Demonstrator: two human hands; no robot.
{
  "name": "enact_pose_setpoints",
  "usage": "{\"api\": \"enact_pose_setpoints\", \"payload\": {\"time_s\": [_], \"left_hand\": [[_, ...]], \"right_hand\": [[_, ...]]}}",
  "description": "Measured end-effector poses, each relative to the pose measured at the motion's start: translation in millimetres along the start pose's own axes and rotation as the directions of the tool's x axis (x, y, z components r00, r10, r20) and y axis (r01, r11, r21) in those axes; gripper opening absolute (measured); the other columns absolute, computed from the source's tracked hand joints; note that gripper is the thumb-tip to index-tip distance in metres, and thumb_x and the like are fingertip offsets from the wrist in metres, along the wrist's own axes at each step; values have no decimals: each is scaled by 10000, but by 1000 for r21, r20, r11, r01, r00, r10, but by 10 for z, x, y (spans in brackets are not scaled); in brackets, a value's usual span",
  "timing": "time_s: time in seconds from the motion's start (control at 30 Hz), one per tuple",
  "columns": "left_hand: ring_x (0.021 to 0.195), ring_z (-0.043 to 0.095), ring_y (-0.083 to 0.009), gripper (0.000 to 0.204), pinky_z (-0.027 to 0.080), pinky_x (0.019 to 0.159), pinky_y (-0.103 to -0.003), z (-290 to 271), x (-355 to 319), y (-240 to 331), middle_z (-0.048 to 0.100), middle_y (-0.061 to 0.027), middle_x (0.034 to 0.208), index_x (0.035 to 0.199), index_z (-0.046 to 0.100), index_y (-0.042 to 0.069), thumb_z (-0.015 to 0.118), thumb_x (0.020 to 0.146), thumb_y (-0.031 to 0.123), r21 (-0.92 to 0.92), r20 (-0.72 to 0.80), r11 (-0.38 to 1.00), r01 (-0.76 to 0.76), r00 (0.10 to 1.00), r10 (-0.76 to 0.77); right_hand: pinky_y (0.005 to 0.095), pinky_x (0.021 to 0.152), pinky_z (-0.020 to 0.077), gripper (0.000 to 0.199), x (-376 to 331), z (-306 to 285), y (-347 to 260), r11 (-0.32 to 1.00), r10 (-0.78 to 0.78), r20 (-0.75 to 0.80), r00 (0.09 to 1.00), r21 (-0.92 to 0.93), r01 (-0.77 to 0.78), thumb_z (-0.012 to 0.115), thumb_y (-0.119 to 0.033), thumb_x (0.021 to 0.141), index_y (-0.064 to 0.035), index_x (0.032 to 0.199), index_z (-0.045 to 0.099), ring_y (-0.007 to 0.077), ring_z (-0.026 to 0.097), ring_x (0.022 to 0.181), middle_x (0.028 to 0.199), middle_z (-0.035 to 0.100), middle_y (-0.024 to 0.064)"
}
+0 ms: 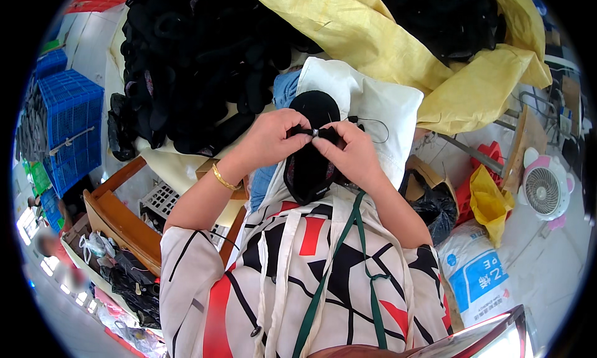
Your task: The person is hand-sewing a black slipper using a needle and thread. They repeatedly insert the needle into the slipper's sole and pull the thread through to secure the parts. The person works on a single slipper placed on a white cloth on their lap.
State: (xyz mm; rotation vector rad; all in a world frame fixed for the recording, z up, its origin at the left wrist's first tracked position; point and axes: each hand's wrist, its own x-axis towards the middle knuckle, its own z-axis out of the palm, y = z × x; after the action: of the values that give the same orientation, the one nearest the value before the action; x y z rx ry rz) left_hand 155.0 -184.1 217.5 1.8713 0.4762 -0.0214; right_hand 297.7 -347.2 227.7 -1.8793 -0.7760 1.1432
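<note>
A black fabric shoe [309,174] lies lengthwise on a white cloth [388,106] over my lap, its rounded ends pointing away from and toward me. Across its middle sits a small black bow [316,132] with a shiny band at its centre. My left hand [275,136] is closed in a pinch on the bow's left side. Thumb and fingers of my right hand [352,154] pinch its right side. Whether a needle is between my fingers I cannot tell. A loop of dark thread [384,129] lies on the cloth beside my right hand.
A large heap of black shoes [193,59] fills the far left. Yellow sacking [460,94] with more black pieces spreads at the far right. A wooden drawer [121,224] and blue crates [71,125] stand left; a small fan [546,183] and a printed sack [476,271] are right.
</note>
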Motion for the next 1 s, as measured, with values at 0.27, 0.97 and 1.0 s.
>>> {"api": "enact_pose_setpoints", "payload": {"time_s": [0.27, 0.97, 1.0], "left_hand": [[684, 550, -107, 160, 438, 609, -275, -18, 10, -30, 607, -40, 761, 922, 656, 5, 711, 859, 141, -189, 135, 958, 217, 972, -194], [625, 565, -50, 187, 463, 563, -217, 1, 103, 19, 639, 28, 714, 868, 680, 35, 696, 933, 209, -213, -84, 941, 264, 954, -287], [630, 557, -46, 161, 462, 573, -214, 13, 88, -48, 640, 28, 721, 877, 681, 39, 683, 940, 187, -199, -68, 940, 278, 953, -296]], "right_hand": [[411, 680, 497, 286, -98, -18, 60, 893, -240, 91, 967, -370, 257, 777, -258, 795, -32, 825, 604, 322, 606, 761, 811, 602, 125], [333, 781, 397, 452, -337, 63, 28, 55, 132, -47, 990, 998, 40, 410, -329, 1071, -139, 664, 364, 140, 266, 553, 611, 303, -24], [334, 783, 396, 455, -466, 73, 95, 60, 116, -53, 992, 997, 47, 410, -332, 1071, -140, 661, 362, 139, 259, 550, 608, 297, -23]]}}
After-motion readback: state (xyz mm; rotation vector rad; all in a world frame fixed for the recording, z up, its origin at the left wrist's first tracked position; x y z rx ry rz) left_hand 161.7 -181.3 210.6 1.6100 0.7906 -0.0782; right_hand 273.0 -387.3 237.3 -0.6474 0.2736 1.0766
